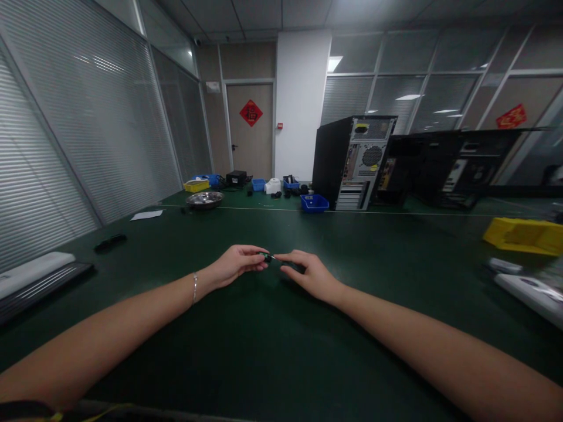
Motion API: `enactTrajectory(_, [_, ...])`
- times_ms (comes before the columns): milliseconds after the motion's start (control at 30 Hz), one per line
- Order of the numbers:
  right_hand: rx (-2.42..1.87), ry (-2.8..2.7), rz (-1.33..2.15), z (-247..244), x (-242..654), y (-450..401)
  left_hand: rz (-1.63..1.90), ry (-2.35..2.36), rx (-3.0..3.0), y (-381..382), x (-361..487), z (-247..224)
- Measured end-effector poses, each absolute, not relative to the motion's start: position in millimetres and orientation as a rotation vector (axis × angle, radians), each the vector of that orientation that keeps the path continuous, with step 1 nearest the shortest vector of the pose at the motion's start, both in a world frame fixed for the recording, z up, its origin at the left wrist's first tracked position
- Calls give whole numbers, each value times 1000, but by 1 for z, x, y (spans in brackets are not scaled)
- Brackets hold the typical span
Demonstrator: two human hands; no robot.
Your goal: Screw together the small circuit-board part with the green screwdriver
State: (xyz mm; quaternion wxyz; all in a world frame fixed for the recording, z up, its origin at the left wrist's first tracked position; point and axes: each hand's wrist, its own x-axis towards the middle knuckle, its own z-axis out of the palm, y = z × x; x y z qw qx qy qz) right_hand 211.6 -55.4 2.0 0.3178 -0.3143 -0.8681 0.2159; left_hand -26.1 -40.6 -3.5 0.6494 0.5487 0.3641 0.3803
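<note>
My left hand point(240, 264) pinches a small dark piece with green on it point(264, 257) between thumb and fingertips, just above the table. Its exact kind is too small to make out. A thin pale tip sticks out from its right side. My right hand point(312, 274) is beside it, with the index finger stretched out to that pale tip. The thumb is held apart below the index finger, and I see nothing gripped between them. The other fingers of this hand are bent and partly hidden.
Across the green table point(246, 346) are a metal bowl point(204, 200), a blue bin point(314, 203) and a black computer tower point(338, 161). A yellow bin point(523, 235) stands at right. To the left lie a black object point(109, 242) and a white-and-black device point(39, 281).
</note>
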Motion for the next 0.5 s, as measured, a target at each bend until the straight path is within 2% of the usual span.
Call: enactTrajectory(500, [-776,-2320,590,0,213,-54,848,769,1156,-42,-26,-3])
